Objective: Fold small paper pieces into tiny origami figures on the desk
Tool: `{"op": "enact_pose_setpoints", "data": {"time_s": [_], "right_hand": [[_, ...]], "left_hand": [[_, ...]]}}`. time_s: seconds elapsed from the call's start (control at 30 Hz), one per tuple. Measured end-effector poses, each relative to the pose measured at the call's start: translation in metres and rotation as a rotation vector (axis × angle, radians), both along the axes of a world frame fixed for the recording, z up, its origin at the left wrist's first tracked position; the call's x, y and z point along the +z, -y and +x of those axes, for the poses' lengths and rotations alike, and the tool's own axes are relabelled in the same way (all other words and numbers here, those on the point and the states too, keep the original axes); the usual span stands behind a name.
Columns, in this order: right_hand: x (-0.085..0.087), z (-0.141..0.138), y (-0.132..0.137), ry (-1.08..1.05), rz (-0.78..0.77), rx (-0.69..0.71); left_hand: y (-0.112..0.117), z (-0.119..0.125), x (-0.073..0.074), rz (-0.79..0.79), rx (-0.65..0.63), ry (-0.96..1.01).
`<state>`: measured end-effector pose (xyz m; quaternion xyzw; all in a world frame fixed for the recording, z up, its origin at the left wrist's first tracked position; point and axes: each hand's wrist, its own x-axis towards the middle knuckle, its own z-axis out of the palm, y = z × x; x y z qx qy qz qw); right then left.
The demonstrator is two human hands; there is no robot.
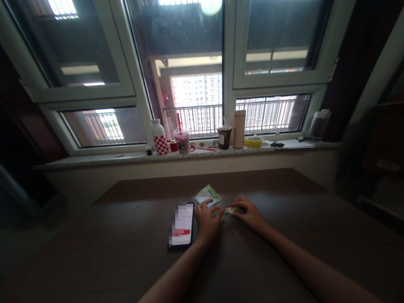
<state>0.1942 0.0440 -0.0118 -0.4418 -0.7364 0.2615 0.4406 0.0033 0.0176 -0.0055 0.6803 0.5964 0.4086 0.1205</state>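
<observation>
A small, colourful, shiny packet lies low over the table between my two hands, too small to read. My right hand pinches its right end between thumb and fingers. At its left end, my left hand has its thumb and fingers closed in, partly hiding that end. Just beyond my left hand lies a flat green-and-white sachet, its lower edge behind the fingers. Left of my left hand a phone rests face up with its screen lit.
The dark brown table stretches to the windowsill. On the sill stand a checkered bottle, a pink cup, a dark drink cup, a tan flask, yellow tape and black scissors.
</observation>
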Motion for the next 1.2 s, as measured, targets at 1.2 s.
{"op": "enact_pose_setpoints", "data": {"time_s": [1.2], "right_hand": [[-0.002, 0.023, -0.009, 0.514, -0.079, -0.666]], "left_hand": [[0.014, 0.011, -0.001, -0.119, 0.037, -0.509]]}}
